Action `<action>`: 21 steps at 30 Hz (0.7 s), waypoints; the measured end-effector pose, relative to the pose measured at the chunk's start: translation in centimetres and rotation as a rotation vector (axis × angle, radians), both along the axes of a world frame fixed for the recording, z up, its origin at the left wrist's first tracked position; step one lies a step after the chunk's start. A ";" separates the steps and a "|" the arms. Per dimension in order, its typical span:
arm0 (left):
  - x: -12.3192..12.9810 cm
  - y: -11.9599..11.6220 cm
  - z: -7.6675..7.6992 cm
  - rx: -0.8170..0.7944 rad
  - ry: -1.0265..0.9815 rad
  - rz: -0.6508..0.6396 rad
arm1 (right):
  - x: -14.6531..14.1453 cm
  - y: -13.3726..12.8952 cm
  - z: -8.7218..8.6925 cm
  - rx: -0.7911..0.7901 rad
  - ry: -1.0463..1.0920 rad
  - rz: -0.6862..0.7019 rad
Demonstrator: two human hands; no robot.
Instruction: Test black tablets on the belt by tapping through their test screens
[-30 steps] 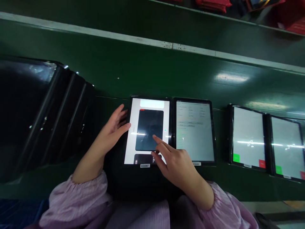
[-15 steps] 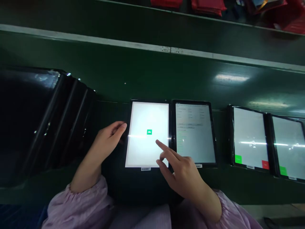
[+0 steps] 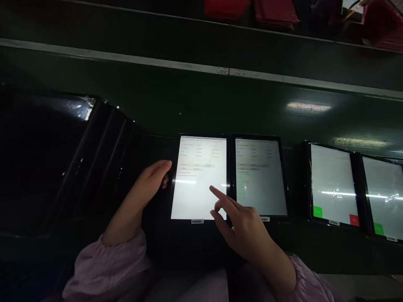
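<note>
A tablet (image 3: 198, 193) lies upright before me, its bright screen showing rows of checkboxes, small buttons and a line of text. At its left edge rests my left hand (image 3: 152, 182), thumb along the side and fingers curled, partly hidden, at the frame. My right hand (image 3: 241, 222) is over the tablet's lower right corner, index finger stretched toward the screen, the other fingers bent, nothing held. Close on the right lies a second tablet (image 3: 267, 180) with a similar page and green text lines.
Farther right are two tablets (image 3: 333, 176) (image 3: 382, 180) with white screens and green or red squares. Dark slabs (image 3: 40, 159) lean in a stack at the left. Red packages (image 3: 226, 9) sit on the ledge behind a pale metal strip (image 3: 141, 62).
The near tablet's screen has gone from white with a green icon to a page of checkboxes and buttons. The whole view has shifted slightly; both hands keep about the same place.
</note>
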State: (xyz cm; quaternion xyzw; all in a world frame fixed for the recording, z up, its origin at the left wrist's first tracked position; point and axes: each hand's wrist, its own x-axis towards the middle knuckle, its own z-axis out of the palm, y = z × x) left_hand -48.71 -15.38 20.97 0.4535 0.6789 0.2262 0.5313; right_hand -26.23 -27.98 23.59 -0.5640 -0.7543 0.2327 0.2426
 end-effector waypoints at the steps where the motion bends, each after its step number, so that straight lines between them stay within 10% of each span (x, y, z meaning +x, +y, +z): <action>1: -0.1 0.0 -0.1 0.002 0.012 0.001 | 0.1 0.0 0.0 0.002 -0.002 0.000; 15: 1.0 -1.0 0.6 0.032 0.091 0.031 | 1.6 -1.1 -0.2 0.015 0.093 -0.093; 21: -0.6 -2.3 -2.9 0.070 0.059 0.030 | 1.5 -2.8 -0.5 -0.024 0.223 -0.235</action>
